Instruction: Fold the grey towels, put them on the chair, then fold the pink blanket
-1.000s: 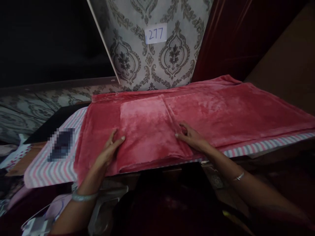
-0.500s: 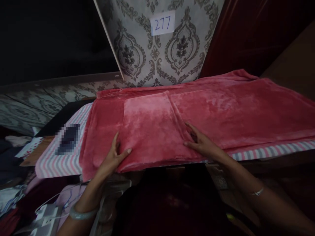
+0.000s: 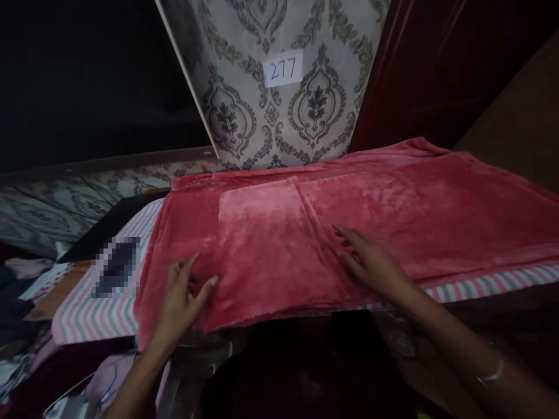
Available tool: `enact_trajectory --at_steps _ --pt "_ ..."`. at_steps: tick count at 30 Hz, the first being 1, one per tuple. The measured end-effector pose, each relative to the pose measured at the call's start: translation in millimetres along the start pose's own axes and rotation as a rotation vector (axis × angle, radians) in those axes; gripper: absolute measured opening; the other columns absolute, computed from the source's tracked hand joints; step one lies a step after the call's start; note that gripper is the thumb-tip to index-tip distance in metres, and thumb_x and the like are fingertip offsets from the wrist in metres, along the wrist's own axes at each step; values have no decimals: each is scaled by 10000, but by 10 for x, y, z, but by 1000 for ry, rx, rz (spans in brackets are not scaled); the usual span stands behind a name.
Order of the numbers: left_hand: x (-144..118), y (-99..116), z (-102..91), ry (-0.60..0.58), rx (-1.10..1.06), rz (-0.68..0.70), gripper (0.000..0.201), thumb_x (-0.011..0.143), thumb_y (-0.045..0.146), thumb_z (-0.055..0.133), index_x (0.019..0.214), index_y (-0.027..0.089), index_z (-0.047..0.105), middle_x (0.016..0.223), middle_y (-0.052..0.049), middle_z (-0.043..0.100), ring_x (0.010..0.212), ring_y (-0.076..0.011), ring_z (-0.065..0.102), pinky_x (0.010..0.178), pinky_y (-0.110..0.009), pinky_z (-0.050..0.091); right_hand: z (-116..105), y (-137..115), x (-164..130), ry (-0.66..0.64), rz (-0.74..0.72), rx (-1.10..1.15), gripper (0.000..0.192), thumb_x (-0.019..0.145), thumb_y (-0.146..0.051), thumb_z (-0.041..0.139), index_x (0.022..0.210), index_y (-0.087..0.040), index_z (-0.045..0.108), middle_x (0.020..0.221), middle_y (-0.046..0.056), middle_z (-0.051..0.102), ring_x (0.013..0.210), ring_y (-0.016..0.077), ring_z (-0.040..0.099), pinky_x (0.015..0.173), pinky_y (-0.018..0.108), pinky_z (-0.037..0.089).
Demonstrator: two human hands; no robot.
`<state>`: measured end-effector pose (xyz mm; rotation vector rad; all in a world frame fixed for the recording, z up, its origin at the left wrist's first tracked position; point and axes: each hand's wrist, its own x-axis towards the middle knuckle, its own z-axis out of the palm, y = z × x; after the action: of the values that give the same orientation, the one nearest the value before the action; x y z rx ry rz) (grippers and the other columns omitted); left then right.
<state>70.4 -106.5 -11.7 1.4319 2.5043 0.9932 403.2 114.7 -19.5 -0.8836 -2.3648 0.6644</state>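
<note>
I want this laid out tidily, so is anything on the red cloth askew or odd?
Nothing is spilled or torn. The red plush cloth lies flat on the striped cover, but its folded lighter panel sits slightly slanted. The cloth's left corner droops over the front edge beside the left hand. The right hand rests flat on it.

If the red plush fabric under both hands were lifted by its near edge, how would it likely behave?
The red plush fabric would probably flop and sag: it already drapes over the striped board cover. Its folded panel suggests layers may slide apart. The left hand and right hand lie flat on it.
</note>
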Motion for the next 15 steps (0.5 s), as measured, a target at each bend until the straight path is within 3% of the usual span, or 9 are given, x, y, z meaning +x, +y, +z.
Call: enact_trajectory --at_steps 3,7,10,15 --pt "313 257 142 33 84 244 726 898 612 505 1497 204 466 1566 -158 425 1386 -334 481 1158 -529 390 209 -375 354 -41 -162 -93 641 969 -346 420 1570 -127 381 1576 154 426 1449 302 398 1199 491 332" --pt "549 499 589 -137 289 363 736 916 557 521 1537 174 424 1639 -192 317 1530 -385 240 1211 -632 218 632 -597 732 -245 -195 -248 706 988 -403 454 1609 -111 289 1669 140 215 1551 307 156 1255 526 157" --pt "535 495 811 -225 425 374 685 935 539 517 1542 234 431 1659 -180 272 1539 -415 191 1190 -695 178 776 -414 766 -298 -127 -340 755 984 -509 472 1602 -108 307 1671 141 184 1560 307 94 1258 538 90" --pt "486 412 845 -214 471 405 669 947 523 515 1555 264 408 1666 -165 254 1540 -412 190 1192 -690 190 698 37 553 -216 7 -386 787 986 -551 411 1614 -101 262 1676 156 133 1562 295 75 1246 561 120"
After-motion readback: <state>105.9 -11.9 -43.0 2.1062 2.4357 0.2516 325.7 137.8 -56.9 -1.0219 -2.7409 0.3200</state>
